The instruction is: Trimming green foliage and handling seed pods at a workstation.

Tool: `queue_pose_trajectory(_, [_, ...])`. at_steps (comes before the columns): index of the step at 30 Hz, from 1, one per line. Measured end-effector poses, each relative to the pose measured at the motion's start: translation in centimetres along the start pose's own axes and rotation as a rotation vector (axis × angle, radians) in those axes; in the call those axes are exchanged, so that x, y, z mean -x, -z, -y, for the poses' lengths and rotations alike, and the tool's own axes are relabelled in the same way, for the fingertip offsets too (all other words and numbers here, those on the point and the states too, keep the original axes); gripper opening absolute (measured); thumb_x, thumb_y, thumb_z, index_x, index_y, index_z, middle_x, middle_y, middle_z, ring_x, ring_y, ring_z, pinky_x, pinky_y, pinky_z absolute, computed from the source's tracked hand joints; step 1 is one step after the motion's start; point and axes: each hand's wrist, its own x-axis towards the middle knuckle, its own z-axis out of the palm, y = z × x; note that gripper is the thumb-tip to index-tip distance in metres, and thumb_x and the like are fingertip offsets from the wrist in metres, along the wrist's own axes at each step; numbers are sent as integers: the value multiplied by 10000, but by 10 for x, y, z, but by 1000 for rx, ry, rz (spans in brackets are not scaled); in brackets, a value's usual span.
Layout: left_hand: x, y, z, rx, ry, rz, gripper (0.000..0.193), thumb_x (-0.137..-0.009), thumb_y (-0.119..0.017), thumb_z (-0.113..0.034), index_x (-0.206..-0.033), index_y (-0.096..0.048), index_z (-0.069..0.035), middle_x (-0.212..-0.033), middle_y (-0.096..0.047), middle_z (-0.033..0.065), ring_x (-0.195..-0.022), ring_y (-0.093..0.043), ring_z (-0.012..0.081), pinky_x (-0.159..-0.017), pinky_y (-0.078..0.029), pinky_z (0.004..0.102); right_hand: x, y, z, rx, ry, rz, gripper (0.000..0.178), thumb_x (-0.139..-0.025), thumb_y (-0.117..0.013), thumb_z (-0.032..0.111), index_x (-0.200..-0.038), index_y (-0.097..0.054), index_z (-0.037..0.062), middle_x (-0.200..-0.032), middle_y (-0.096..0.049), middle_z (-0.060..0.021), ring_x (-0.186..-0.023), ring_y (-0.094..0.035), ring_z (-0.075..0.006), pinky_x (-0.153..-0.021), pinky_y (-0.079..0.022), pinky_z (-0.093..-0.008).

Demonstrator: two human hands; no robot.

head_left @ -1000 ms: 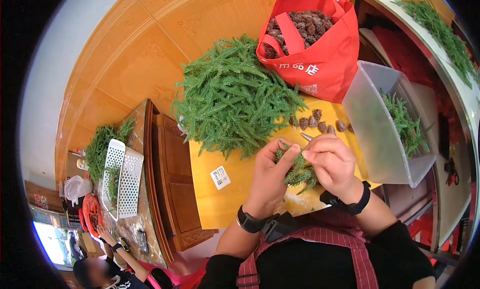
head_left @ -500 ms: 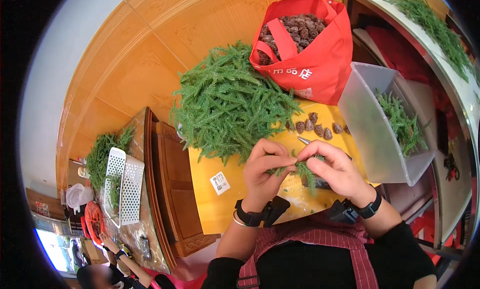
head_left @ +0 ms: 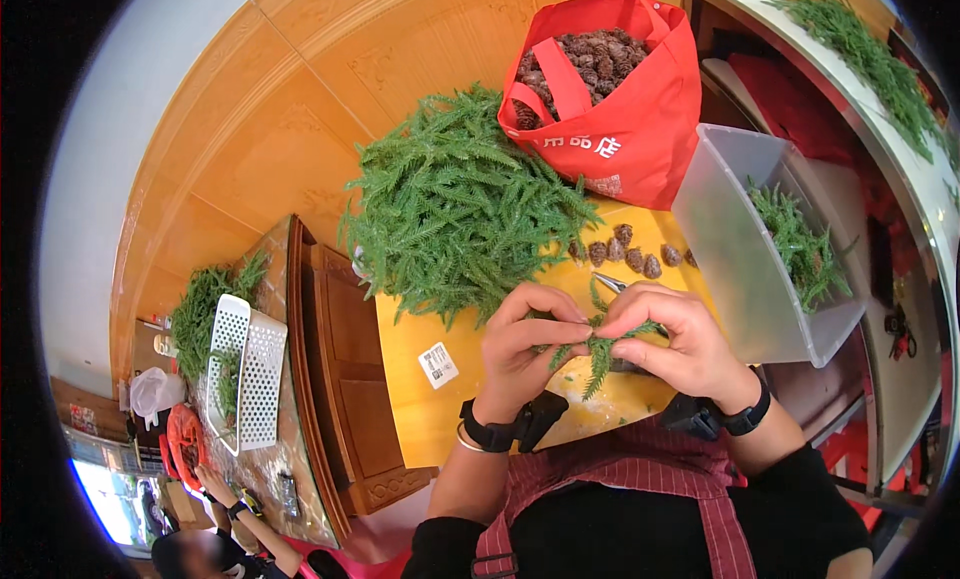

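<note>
Between my two hands is a small green pine sprig, its needled tips sticking out above and below the fingers. My left hand pinches it from the left with thumb and forefinger. From the right, my right hand grips the same sprig, fingertips close to the left ones. Just beyond the right hand lies a metal pointed tool, mostly covered by that hand. Several brown pine cones lie in a loose group farther back. A large heap of green pine sprigs stands to the left on the yellow table.
A red bag full of pine cones stands behind. At the right is a clear plastic bin holding some sprigs. A white label lies on the table. Far left, a co-worker's arm reaches near a white perforated basket.
The sprig has turned in my fingers, with one tip now pointing up and another down. My right hand has rolled slightly, and both hands stay close together.
</note>
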Motion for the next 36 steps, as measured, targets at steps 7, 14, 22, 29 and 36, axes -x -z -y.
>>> queue_pose_trajectory(7, [1, 0, -3, 15, 29, 5, 144, -729, -715, -117, -826, -627, -56, -826, -540, 72, -797, -573, 217, -677, -475, 295, -1, 0, 0, 181, 115, -49, 135, -693, -660, 24, -824, -628, 30, -787, -630, -64, -767, -583, -213, -727, -435, -327])
queue_pose_trajectory(14, [2, 1, -14, -54, 173, -12, 155, -694, -690, -4, -837, -630, -16, -841, -564, 82, -787, -566, 193, -697, -459, 288, 0, -4, 0, 325, 196, -159, 137, -696, -681, 99, -809, -629, 42, -758, -626, -70, -714, -577, -226, -695, -413, -324])
queue_pose_trajectory(22, [-4, 0, -23, 15, 399, -11, 137, -727, -615, 15, -858, -637, -20, -808, -589, 66, -751, -546, 148, -673, -411, 248, 7, -12, -5, -54, -209, -253, 161, -823, -603, 135, -762, -575, -11, -696, -590, -60, -661, -514, -81, -591, -398, -240])
queue_pose_trajectory(29, [-1, -2, -22, 97, 447, -10, 131, -730, -617, 13, -859, -610, -10, -819, -588, 62, -769, -542, 141, -688, -406, 247, 13, -9, -11, -165, -292, -173, 180, -898, -512, 169, -890, -559, -5, -787, -615, -47, -701, -556, -70, -640, -445, -214])
queue_pose_trajectory(36, [4, -7, -33, 125, 448, -30, 119, -745, -597, 18, -861, -609, -5, -820, -573, 59, -762, -532, 136, -685, -403, 243, 21, -13, -8, -199, -257, -155, 181, -902, -503, 171, -912, -548, -4, -808, -618, -59, -743, -578, -87, -667, -465, -225])
